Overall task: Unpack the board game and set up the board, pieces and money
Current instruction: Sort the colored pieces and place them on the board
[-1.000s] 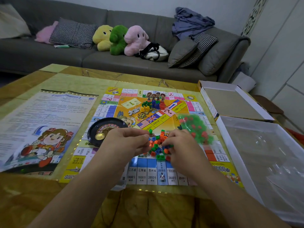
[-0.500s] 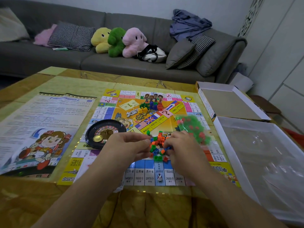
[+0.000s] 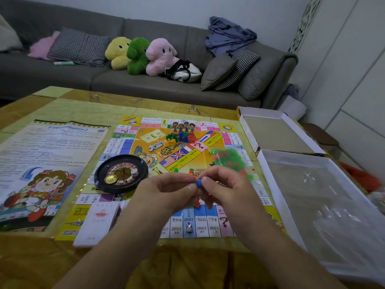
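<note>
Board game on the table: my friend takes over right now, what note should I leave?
Left hand and right hand together pinch one small blue plastic piece.
Done: colourful paper game board laid flat, black roulette wheel on it, standing figures at the far edge.
Left: clear bag of green and red pieces, loose pieces under the hands, white card stack.

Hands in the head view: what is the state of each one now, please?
Left hand: pinches the small blue plastic game piece.
Right hand: pinches the same blue piece from the other side.
</note>
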### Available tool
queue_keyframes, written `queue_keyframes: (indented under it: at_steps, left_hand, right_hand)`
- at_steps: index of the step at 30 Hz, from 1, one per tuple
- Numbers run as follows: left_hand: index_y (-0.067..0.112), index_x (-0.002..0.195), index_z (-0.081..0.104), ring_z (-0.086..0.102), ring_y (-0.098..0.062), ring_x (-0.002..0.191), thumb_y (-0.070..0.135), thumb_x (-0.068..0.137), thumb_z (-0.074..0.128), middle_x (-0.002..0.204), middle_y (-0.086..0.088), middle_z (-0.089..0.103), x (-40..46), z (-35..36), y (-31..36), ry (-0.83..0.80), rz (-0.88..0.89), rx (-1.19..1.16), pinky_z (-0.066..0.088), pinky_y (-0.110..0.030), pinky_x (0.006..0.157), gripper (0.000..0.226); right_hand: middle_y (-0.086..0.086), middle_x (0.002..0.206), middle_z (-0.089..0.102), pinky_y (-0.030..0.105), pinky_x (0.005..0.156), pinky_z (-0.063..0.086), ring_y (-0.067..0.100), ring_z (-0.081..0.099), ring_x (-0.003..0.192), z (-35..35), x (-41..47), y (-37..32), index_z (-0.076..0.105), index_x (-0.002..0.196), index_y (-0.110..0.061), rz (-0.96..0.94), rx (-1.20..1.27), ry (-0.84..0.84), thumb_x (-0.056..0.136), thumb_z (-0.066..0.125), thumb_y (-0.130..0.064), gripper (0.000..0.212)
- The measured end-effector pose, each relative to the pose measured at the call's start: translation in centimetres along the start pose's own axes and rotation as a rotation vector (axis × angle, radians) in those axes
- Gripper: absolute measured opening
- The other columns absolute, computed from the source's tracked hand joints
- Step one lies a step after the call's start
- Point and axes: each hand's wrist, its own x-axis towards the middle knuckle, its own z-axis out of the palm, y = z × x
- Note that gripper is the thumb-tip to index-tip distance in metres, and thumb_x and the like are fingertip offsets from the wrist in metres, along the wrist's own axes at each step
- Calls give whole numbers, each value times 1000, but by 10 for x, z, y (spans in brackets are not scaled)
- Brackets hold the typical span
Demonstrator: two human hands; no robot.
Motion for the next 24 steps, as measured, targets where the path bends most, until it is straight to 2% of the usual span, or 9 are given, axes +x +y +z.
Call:
queue_keyframes:
  at_steps: [4,7,9,11,15,19,21,24]
  left_hand:
    - [2,105,78,77,-36,97,-1,85,74,99,-21,79,-5,2,0,10,1,-82,60,-43,91,21]
    - [1,104,78,77,-36,97,1,82,75,99,-24,78,-5,1,1,0,-1,-136,64,-35,84,22]
    - [0,102,79,77,-37,97,0,82,74,100,-26,77,-5,2,1,-16,-14,-170,64,-32,80,21]
    - [0,97,80,77,-36,96,2,80,74,100,-27,77,-5,4,2,-26,-28,-192,64,-31,79,18]
    - [1,91,81,78,-34,91,6,76,74,98,-28,76,-4,4,3,-15,-62,-228,63,-29,74,18]
    - [-6,105,76,78,-35,90,1,81,73,103,-29,76,-1,5,2,-5,-124,-255,64,-31,73,26]
    - [-6,104,77,78,-33,90,0,81,73,104,-28,76,-1,7,3,-17,-148,-279,65,-33,75,24]
    - [-6,103,77,78,-31,90,2,78,74,104,-27,76,0,10,5,-29,-155,-312,65,-32,77,27]
  right_hand:
    - [14,79,68,29,60,53,23,63,71,4,-2,-2,77,91,-6,63,195,-2,100,61,0,19]
    - [16,78,67,32,58,52,25,61,69,8,-4,-1,76,92,-8,70,272,14,99,62,0,17]
    - [16,78,68,32,58,54,25,62,67,9,-6,-2,75,94,-8,15,183,45,101,64,-5,12]
    - [9,77,72,27,59,56,20,66,66,7,-7,-3,76,95,-12,-97,-22,62,101,66,-10,11]
    - [-2,81,75,26,64,60,16,72,71,-2,-6,-4,79,97,-19,-231,-263,2,99,70,-7,15]
    - [-15,79,71,16,62,53,14,72,72,-15,-3,-3,80,103,-18,-335,-507,-31,97,72,-8,14]
    - [-15,80,71,18,62,54,15,71,72,-18,-4,-3,80,104,-21,-344,-510,-21,98,71,-11,14]
    - [-11,81,75,21,60,55,13,70,71,-17,-7,-4,82,104,-25,-263,-312,55,98,72,-14,16]
